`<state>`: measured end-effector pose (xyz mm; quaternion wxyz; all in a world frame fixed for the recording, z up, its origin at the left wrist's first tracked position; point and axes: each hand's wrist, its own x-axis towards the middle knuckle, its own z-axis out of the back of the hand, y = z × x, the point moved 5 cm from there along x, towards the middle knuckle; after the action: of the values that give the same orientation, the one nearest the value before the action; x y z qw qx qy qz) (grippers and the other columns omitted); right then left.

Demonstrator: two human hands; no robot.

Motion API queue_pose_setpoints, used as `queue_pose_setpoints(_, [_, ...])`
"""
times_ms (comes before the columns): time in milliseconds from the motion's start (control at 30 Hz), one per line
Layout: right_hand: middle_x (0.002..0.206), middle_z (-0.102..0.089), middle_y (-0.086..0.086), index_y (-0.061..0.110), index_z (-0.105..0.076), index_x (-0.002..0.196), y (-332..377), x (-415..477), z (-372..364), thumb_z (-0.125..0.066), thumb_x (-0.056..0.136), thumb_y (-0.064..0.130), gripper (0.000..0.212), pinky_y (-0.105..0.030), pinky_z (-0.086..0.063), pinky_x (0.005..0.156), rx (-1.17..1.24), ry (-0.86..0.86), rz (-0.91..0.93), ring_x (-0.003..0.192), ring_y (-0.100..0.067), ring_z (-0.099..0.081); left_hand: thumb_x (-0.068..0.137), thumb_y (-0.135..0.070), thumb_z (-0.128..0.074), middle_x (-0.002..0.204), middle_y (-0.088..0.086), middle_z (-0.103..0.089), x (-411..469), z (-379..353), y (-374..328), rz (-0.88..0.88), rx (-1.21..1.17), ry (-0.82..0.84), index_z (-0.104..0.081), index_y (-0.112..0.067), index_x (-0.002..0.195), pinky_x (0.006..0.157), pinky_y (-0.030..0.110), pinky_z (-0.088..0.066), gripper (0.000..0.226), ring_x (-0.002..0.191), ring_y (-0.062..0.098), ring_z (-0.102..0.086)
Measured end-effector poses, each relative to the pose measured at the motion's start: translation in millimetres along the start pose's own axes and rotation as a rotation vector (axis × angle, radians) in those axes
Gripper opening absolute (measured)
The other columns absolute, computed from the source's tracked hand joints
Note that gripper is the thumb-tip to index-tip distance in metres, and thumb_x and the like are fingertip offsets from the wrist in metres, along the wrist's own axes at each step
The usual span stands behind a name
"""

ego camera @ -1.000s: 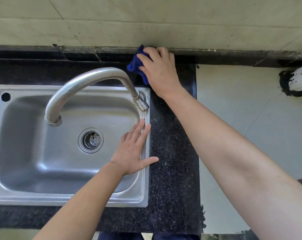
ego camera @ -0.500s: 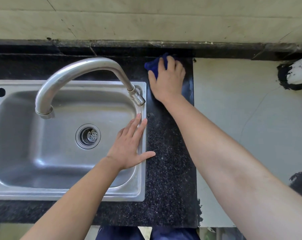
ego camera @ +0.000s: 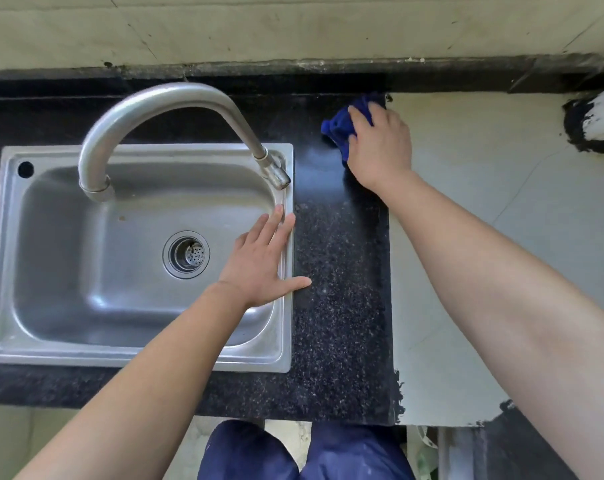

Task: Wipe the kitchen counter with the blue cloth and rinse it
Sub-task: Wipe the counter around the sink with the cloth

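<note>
Surface [ego camera: 338, 306]: dark speckled strip right of the sink [ego camera: 148, 152], pale section beyond it. The front half of the strip looks dry and dusty, so I judge it not yet wiped.

Sink: dry. Tap [ego camera: 162, 98] swung over the basin with no water running, so rinsing has not started.

Left hand [ego camera: 259, 265]: unchanged over the last second. Palm flat across the sink's right rim, fingers straight and slightly apart, thumb out on the dark strip. It holds nothing and looks like a brace.

Right hand [ego camera: 380, 147]: has moved. A second ago it was behind the sink's back right corner, against the wall ledge. Now it is further right of the sink, at the strip's outer edge where the pale section begins. Fingers bent over the cloth [ego camera: 338, 128] and clamped on it, pressing down.

Cloth: bunched under the right palm, back right of the sink, bulging out on the side toward the sink.

Reading: the back band of the strip is being covered with sideways strokes. The wipe is mid-course, with the front strip and then the rinse still to do.
</note>
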<state>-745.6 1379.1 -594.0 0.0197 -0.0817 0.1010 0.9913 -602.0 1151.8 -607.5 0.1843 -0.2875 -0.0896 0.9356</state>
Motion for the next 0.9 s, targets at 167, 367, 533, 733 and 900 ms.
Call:
queue_pose_setpoints(167, [0.166, -0.010, -0.012, 0.029, -0.020, 0.158, 40.4, -11.8, -10.2, -0.040, 0.100, 0.029, 0.062, -0.048, -0.007, 0.123, 0.039, 0.131, 0.015, 0.151, -0.036, -0.010, 0.097, -0.066, -0.027, 0.166, -0.004, 0.003, -20.0, 12.5, 7.8, 0.057, 0.043, -0.031, 0.000, -0.032, 0.158, 0.121, 0.046, -0.010, 0.075, 0.153, 0.020, 0.005])
queue_pose_setpoints(367, [0.167, -0.010, -0.011, 0.028, -0.025, 0.157, 70.7, -159.1, -44.1, -0.038, 0.099, 0.039, 0.060, -0.048, 0.000, 0.124, 0.108, 0.130, 0.096, 0.152, -0.034, -0.007, 0.092, -0.066, -0.004, 0.166, 0.003, 0.012, -104.8, -29.0, 68.3, 0.190, 0.145, 0.056, 0.010, -0.030, 0.157, 0.123, 0.047, -0.011, 0.076, 0.153, 0.025, 0.008])
queue_pose_setpoints(533, [0.167, -0.006, -0.009, 0.031, -0.022, 0.158, 86.6, -284.5, -67.1, -0.040, 0.096, 0.046, 0.066, -0.048, -0.001, 0.124, 0.098, 0.174, -0.044, 0.153, -0.032, -0.004, 0.096, -0.062, -0.006, 0.166, 0.006, 0.011, -172.4, -70.4, 110.1, 0.224, 0.147, 0.127, 0.008, -0.031, 0.157, 0.122, 0.051, -0.008, 0.070, 0.153, 0.028, 0.008])
queue_pose_setpoints(733, [0.164, -0.020, -0.012, 0.027, -0.029, 0.156, 134.6, -400.8, -92.3, -0.046, 0.093, 0.049, 0.069, -0.048, -0.013, 0.124, 0.141, 0.095, -0.291, 0.151, -0.034, -0.014, 0.086, -0.065, 0.014, 0.166, 0.008, 0.001, -234.1, -86.8, 137.6, 0.049, 0.242, 0.022, 0.002, -0.028, 0.158, 0.121, 0.049, -0.007, 0.082, 0.153, 0.030, 0.003])
queue_pose_setpoints(900, [0.156, -0.038, -0.016, 0.024, -0.046, 0.148, 215.4, -440.7, -116.5, -0.063, 0.088, 0.038, 0.064, -0.051, -0.030, 0.118, 0.125, 0.063, -0.238, 0.143, -0.039, -0.035, 0.085, -0.066, 0.017, 0.167, 0.001, 0.003, -282.3, -89.2, 190.6, 0.055, 0.209, -0.027, 0.000, -0.028, 0.158, 0.121, 0.052, -0.004, 0.085, 0.153, 0.027, 0.006])
